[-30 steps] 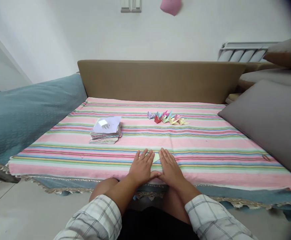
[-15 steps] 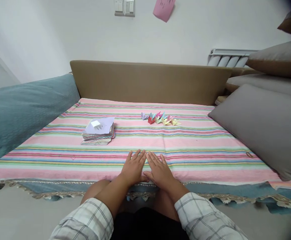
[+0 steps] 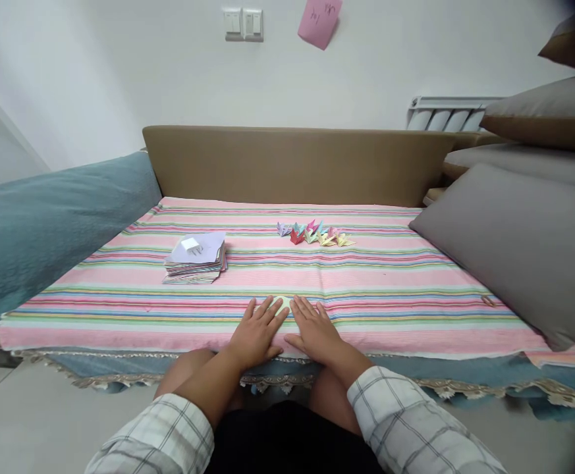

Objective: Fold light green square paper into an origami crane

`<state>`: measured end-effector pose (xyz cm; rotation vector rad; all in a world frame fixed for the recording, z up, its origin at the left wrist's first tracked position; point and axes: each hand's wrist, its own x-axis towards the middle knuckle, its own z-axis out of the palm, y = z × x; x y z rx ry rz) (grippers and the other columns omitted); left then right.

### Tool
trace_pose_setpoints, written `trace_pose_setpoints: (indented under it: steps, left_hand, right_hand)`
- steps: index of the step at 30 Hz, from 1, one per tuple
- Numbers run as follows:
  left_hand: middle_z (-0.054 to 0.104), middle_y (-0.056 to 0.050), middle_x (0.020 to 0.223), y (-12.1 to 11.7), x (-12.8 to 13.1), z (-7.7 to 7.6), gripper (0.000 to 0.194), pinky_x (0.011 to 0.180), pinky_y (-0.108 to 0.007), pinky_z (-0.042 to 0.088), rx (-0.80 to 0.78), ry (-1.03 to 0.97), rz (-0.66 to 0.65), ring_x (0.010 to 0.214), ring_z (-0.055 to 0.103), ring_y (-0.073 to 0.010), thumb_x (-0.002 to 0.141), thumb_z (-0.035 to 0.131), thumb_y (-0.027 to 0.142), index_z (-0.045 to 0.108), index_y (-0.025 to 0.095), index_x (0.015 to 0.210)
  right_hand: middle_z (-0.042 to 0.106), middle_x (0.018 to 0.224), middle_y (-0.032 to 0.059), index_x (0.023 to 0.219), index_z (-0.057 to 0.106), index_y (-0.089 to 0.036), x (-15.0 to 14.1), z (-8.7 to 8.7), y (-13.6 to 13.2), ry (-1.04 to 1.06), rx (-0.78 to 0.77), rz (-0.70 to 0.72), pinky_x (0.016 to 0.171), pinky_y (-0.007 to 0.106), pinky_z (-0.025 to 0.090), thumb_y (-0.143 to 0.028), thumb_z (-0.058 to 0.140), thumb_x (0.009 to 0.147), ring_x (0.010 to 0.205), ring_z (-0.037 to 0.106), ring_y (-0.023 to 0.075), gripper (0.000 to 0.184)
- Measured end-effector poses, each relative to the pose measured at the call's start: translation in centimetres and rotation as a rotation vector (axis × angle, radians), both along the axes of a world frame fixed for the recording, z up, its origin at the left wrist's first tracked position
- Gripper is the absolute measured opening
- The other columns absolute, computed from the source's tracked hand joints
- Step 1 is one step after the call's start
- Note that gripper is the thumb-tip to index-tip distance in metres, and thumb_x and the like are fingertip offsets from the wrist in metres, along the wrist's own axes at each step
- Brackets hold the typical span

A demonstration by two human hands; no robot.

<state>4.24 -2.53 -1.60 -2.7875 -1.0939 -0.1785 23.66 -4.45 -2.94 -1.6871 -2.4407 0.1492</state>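
Note:
My left hand (image 3: 256, 330) and my right hand (image 3: 315, 329) lie flat side by side near the front edge of a pink striped cloth (image 3: 390, 283), fingers stretched out. Between and under them a pale green paper (image 3: 286, 304) shows only as a small tip; the rest is hidden. A stack of coloured paper sheets (image 3: 195, 262) with a small white object (image 3: 191, 245) on top sits to the left, farther back. A row of several small folded paper cranes (image 3: 314, 234) lies beyond the hands near the middle.
A brown backrest (image 3: 292, 164) runs along the far side. A teal cushion (image 3: 45, 224) lies on the left; grey cushions (image 3: 519, 243) are stacked on the right. A wall switch (image 3: 242, 24) and a pink note (image 3: 319, 23) are on the wall.
My hands have drawn closer together, covering more of the pale green paper. The camera has tilted up and shifted slightly, so everything sits a little lower and to the left.

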Motion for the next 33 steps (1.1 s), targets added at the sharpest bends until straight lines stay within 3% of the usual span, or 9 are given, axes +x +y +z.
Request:
trace_pose_setpoints:
  steps: [6,10,15,22,33]
  left_hand:
    - [0.024,-0.007,0.151,-0.5,-1.2,0.2,0.081,0.110,-0.051,0.012,-0.018,0.036,-0.028,0.138,0.018,-0.0285,0.072,0.062,0.043,0.025,0.027,0.142]
    - [0.026,-0.007,0.150,-0.7,-0.9,0.0,0.078,0.110,-0.053,0.012,0.007,-0.007,-0.009,0.137,0.020,-0.0297,0.073,0.061,0.043,0.028,0.026,0.141]
    - [0.028,-0.007,0.149,-0.7,-0.9,0.0,0.075,0.110,-0.052,0.013,-0.009,-0.048,-0.029,0.136,0.023,-0.0299,0.074,0.060,0.042,0.031,0.025,0.140]
    - [0.031,-0.008,0.148,-0.6,-1.0,0.2,0.066,0.110,-0.053,0.012,-0.042,-0.068,-0.033,0.135,0.024,-0.0306,0.074,0.061,0.042,0.041,0.025,0.134]
    - [0.031,-0.007,0.147,-0.5,-1.0,0.0,0.066,0.110,-0.052,0.013,-0.033,-0.083,-0.035,0.135,0.025,-0.0311,0.073,0.062,0.042,0.042,0.025,0.133]
  right_hand:
    - [0.016,0.151,0.0146,0.146,0.017,-0.018,0.2,-0.6,-0.5,-0.025,0.089,0.032,0.109,0.055,0.014,-0.056,0.049,0.083,0.139,0.014,0.0286,0.080]
    - [0.015,0.151,0.0164,0.144,0.022,-0.029,0.3,-1.0,-0.9,-0.042,0.162,0.067,0.106,0.057,0.015,-0.060,0.051,0.080,0.138,0.016,0.0327,0.077]
    - [0.020,0.151,0.0146,0.142,0.029,-0.032,0.7,-1.6,-0.7,-0.028,0.201,0.052,0.106,0.055,0.017,-0.061,0.047,0.082,0.138,0.017,0.0332,0.069]
    - [0.025,0.149,0.0132,0.139,0.036,-0.030,0.7,-2.0,-0.8,-0.023,0.241,0.007,0.107,0.052,0.019,-0.061,0.045,0.083,0.136,0.020,0.0336,0.065]
    - [0.031,0.146,0.0155,0.137,0.041,-0.021,1.2,-2.0,-1.5,-0.035,0.258,-0.151,0.105,0.048,0.025,-0.062,0.043,0.083,0.135,0.025,0.0332,0.068]
